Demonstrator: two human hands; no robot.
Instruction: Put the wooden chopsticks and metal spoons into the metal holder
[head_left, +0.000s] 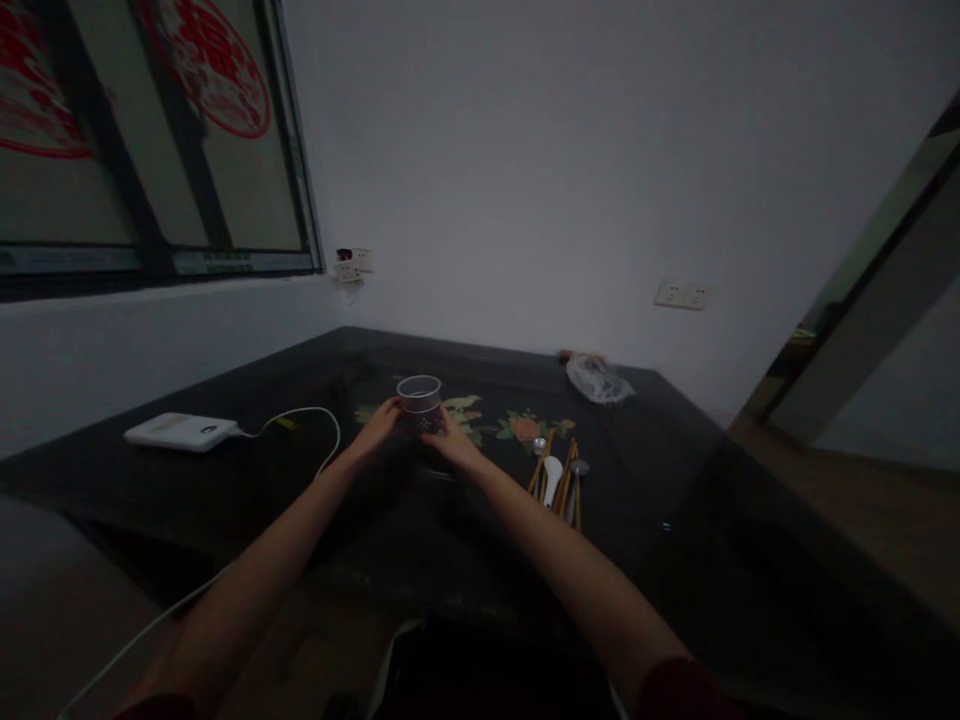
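Note:
A see-through plastic cup (pixel 420 398) with a pale rim and small light marks low on its side stands upright between my hands, over the dark table (pixel 360 560). My left hand (pixel 381 424) grips its left side. From the right, my right hand (pixel 454 440) closes round the lower part, the thumb in front. Whether the cup's base touches the table I cannot tell. To the right of my right hand lie chopsticks (pixel 568 475), a white spoon (pixel 553 472) and metal spoons (pixel 579 467), partly hidden by my right forearm.
A white power bank (pixel 181 432) lies on the left, its white cable (pixel 334 420) running across the table and down past the front edge. A crumpled clear plastic bag (pixel 598 380) rests at the back right. White walls and a window (pixel 225 130) border the table.

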